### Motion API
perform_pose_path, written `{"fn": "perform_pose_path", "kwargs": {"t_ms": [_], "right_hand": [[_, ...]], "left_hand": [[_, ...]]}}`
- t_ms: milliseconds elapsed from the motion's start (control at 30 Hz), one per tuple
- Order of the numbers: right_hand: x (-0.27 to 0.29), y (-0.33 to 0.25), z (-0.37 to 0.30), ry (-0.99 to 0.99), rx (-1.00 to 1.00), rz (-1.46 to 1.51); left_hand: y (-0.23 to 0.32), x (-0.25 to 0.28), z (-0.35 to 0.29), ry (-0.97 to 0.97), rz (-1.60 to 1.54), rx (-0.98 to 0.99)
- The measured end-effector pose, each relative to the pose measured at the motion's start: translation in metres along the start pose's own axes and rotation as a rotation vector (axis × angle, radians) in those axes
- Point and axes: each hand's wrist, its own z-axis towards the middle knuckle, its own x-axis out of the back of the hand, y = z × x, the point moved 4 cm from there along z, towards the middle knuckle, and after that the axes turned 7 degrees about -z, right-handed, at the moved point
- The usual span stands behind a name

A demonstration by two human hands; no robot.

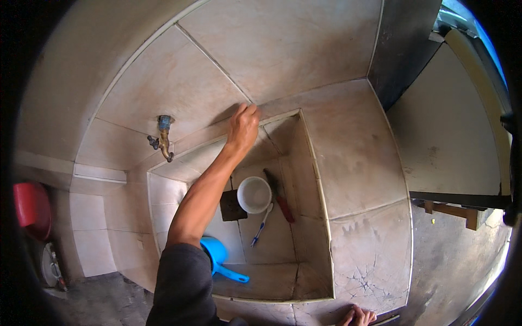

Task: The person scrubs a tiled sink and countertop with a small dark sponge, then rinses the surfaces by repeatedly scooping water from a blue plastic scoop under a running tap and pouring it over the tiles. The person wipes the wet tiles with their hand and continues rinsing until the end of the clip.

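Note:
My left hand (pixel 243 126) reaches up over a tiled basin (pixel 322 179) to its back rim, where the wall tiles meet the ledge. Its fingers are closed in a pinch against that corner; whatever they may hold is hidden. At the lower edge, my right hand (pixel 359 316) rests on the front ledge, partly cut off, its visible fingers bent and slightly apart. Below my left hand, a white round tub (pixel 254 195) stands in the basin. Beside it lie a toothbrush (pixel 262 225) and a red-handled tool (pixel 284 207). A blue dipper (pixel 216 251) is partly behind my left arm.
A brass tap (pixel 165 142) juts from the wall at the left. A dark square (pixel 232 206) lies by the tub on the basin floor. Red plastic ware (pixel 33 209) is at far left. A pale panel (pixel 448 130) stands to the right, and cracked tile (pixel 365 280) marks the ledge.

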Motion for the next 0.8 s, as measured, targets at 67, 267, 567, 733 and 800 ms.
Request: {"fn": "perform_pose_path", "kwargs": {"t_ms": [67, 267, 567, 733, 800], "right_hand": [[0.000, 0.000, -0.002, 0.040, -0.008, 0.004], [-0.002, 0.004, -0.009, 0.055, -0.050, 0.024], [0.001, 0.004, -0.008, 0.130, -0.074, 0.069], [-0.001, 0.005, -0.010, 0.111, -0.070, 0.078], [-0.001, 0.006, -0.011, 0.098, -0.088, 0.077]], "left_hand": [[0.001, -0.002, -0.002, 0.052, -0.047, -0.069], [-0.005, -0.005, -0.007, -0.031, -0.011, -0.126], [0.026, -0.029, 0.023, 0.203, -0.173, 0.024], [0.065, -0.063, 0.075, 0.195, -0.033, 0.077], [0.059, -0.065, 0.075, 0.098, -0.226, 0.256]]}}
